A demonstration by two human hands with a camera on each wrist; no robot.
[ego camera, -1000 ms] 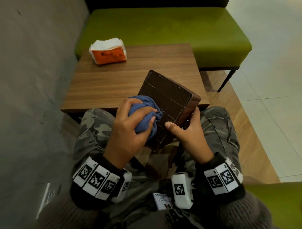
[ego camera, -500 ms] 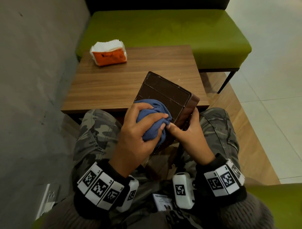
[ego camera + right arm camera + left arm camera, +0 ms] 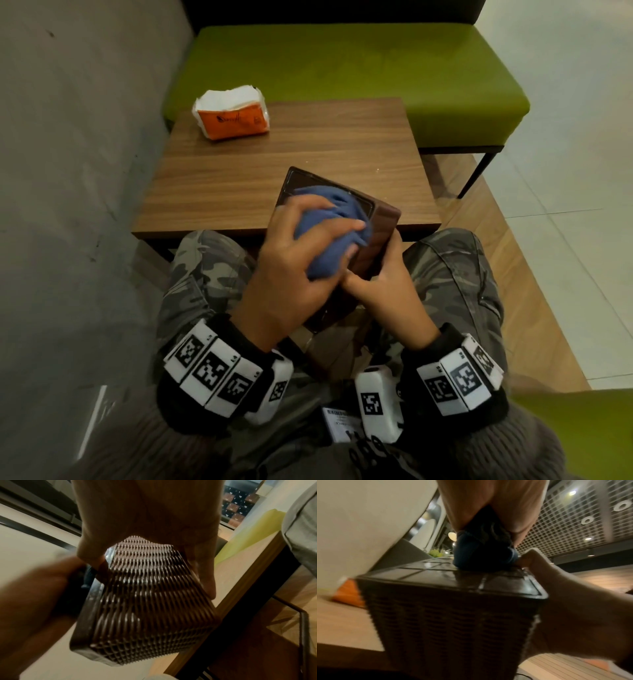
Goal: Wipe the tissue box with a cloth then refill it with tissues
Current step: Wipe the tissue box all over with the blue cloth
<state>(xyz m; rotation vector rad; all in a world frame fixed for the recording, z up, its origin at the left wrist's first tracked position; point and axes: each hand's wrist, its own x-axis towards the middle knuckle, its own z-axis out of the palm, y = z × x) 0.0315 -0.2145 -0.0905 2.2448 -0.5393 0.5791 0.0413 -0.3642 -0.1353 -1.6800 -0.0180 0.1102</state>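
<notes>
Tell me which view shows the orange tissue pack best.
The head view: the orange tissue pack lies whole on the far left of the table, white tissue showing on top. The left wrist view catches only a blurred orange corner behind the tissue box. The right wrist view shows none of it.

the tissue box (image 3: 450, 622) looks like dark brown plastic, its sides moulded in a rough woven pattern and its flat panel (image 3: 436, 573) glossy and smooth, scored with thin grooves. the cloth (image 3: 330, 233) is soft, matt blue fabric, bunched up. the worktop (image 3: 239, 171) shows matt wood grain. the tissue pack (image 3: 233, 113) has a shiny orange plastic wrapper over white paper. the bench (image 3: 342, 58) has matt green upholstery.
</notes>
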